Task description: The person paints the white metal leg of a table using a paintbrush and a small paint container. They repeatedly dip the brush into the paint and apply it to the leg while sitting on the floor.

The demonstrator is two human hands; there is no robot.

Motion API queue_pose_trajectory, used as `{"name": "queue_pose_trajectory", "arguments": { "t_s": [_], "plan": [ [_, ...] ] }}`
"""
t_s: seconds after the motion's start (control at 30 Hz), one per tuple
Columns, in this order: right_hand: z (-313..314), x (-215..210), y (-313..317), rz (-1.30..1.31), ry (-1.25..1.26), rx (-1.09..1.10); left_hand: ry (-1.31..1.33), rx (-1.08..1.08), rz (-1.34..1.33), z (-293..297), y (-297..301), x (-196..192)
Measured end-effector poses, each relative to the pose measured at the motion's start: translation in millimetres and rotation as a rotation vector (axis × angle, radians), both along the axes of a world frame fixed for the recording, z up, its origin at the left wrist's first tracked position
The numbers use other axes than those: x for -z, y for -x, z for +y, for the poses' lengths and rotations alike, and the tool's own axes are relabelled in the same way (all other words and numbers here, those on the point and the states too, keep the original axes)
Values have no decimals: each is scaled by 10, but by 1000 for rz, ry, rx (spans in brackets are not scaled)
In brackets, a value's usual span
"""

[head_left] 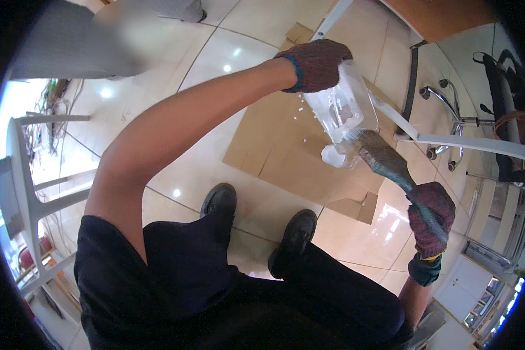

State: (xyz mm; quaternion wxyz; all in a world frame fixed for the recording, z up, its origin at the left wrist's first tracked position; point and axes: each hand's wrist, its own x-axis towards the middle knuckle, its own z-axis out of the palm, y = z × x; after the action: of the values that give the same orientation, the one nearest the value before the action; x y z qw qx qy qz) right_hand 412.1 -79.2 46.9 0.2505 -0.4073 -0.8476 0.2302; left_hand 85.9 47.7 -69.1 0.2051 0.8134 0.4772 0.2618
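Note:
Both my hands wear dark knitted gloves. Up at the centre right, my left hand (319,64) grips a translucent plastic container (359,93) smeared with white, tilted with its lower end toward me. My right hand (433,217), farther right and nearer to me, has its fingers wrapped round the dark handle of a wide paintbrush (385,157). The brush tip, whitish, meets the container's lower end. Just below, a round white patch (333,156) shows; whether it is a lid or spilled liquid I cannot tell. White drops are scattered left of the container.
Flattened cardboard (297,166) lies on the tiled floor beneath my hands. A white metal leg frame (472,143) and a wheeled chair base (452,122) stand at the right. At the left is a white chair (26,192). Another person's grey-clothed leg (70,44) shows at upper left.

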Motion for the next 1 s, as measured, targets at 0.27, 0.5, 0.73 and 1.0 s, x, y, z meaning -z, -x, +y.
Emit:
{"name": "queue_pose_trajectory", "arguments": {
  "t_s": [0.27, 0.5, 0.73, 1.0],
  "plan": [
    [-140, 369, -210, 621, 360, 542, 101, -43, -40, -151, 87, -121],
    [-70, 626, -135, 792, 621, 719, 141, -16, -55, -237, -37, -64],
    [-128, 871, -226, 943, 780, 849, 154, -10, -27, -306, -42, 27],
    [-225, 1094, -232, 999, 854, 810, 272, -79, -38, -325, 6, 31]
  ]
}}
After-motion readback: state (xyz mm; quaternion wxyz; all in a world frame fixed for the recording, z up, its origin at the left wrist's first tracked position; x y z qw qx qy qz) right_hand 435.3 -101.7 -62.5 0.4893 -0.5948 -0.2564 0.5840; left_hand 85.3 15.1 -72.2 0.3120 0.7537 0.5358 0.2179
